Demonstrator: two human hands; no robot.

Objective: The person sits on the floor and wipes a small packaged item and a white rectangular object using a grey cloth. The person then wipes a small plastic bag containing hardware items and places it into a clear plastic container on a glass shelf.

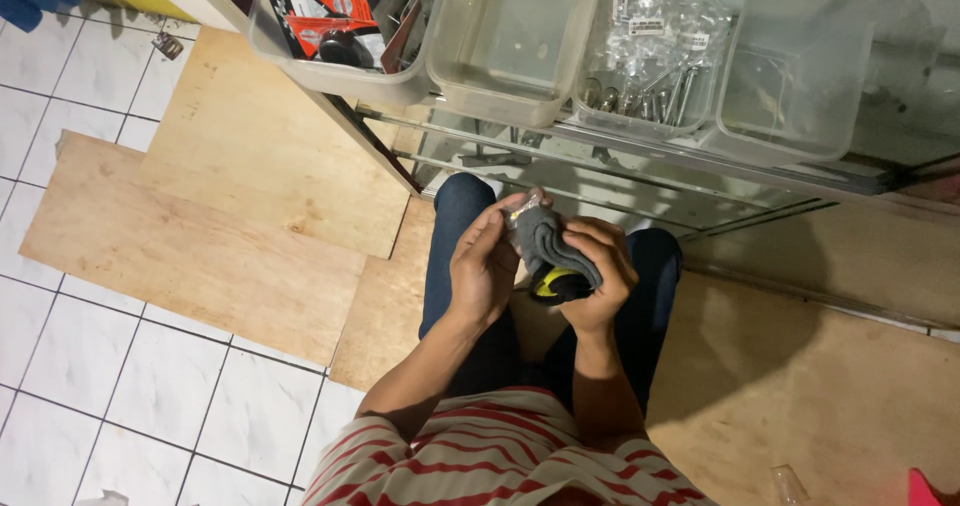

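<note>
Plywood floor below, grey folded cloth (548, 246) clasped between left hand (483, 263) and right hand (600, 276).

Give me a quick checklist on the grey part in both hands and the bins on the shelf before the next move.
1. Grey curved part held by both hands: ok, left hand and right hand wrap it.
2. Yellow end visible: ok, pointing down toward the lap.
3. Part's wrapped top end intact: cannot tell, too small.
4. Empty clear bin free: ok, nothing shows inside.
5. Bin of bagged metal hardware seated on the shelf: ok.
6. Right-hand clear bin contents: cannot tell, hazy.
</note>
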